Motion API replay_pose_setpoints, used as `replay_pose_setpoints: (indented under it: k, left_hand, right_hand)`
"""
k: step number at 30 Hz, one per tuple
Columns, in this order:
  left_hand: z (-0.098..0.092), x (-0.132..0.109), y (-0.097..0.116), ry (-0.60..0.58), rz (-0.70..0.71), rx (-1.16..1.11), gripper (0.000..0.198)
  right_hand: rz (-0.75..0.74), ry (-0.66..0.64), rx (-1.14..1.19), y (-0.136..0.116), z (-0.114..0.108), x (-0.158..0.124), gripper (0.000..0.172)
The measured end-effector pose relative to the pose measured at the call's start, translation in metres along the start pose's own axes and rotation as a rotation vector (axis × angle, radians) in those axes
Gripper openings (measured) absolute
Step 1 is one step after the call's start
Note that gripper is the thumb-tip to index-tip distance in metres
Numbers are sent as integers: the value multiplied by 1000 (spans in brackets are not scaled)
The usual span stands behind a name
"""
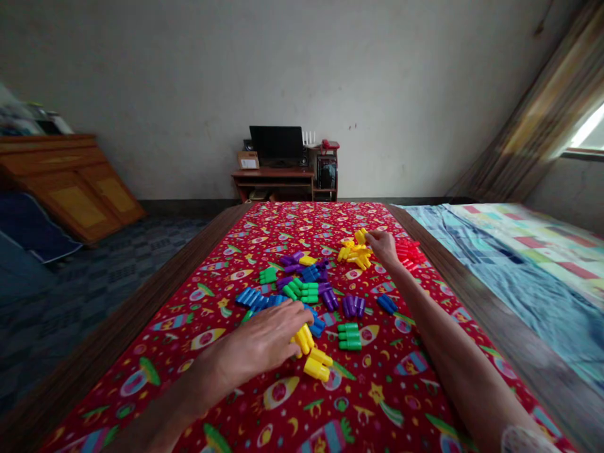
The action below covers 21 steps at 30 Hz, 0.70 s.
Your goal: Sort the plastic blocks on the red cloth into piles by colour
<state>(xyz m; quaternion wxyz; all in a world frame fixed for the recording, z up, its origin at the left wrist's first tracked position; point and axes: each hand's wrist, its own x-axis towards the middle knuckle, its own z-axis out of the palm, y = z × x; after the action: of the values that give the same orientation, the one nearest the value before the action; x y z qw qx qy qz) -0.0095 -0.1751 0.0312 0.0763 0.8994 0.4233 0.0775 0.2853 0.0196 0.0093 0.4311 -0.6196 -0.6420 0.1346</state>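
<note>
My left hand (268, 333) is closed on a yellow plastic building block (304, 340), low over the near side of a mixed heap. Another yellow block (318, 365) lies just below it on the cloth. Farther off, my right hand (382, 245) pinches a yellow block (361, 236) above a small pile of yellow blocks (355, 253). Beside that hand, to the right, sits a pile of red blocks (409, 253). Blue blocks (250, 297), green blocks (309, 292) and purple blocks (328, 296) make up the mixed heap, partly hidden behind my left hand.
A red patterned cloth (189, 371) covers the long wooden table (472, 321). Loose on it lie a green block (349, 336), a purple block (353, 306) and a blue block (387, 304). A bed (533, 270) adjoins the right side; a desk with a monitor (276, 145) stands beyond.
</note>
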Motion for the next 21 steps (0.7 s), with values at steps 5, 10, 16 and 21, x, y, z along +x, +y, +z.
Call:
replay_pose_setpoints:
  k: [5,10,16,21]
  left_hand:
    - [9,8,18,-185,-45,100,34]
    - [9,21,8,-122,-60,22,22]
    - [-6,46,-14,191,-201,-362,38]
    - [2,54,-28,353,-348,-854,54]
  right_hand:
    - [147,-43,-242,11,5,-5,35]
    - [135,-8,-356,8,5,-7,36]
    - [-198,-133,-84,-43,-1,-23,34]
    - [-685,-706,207,-102,-1,-67,31]
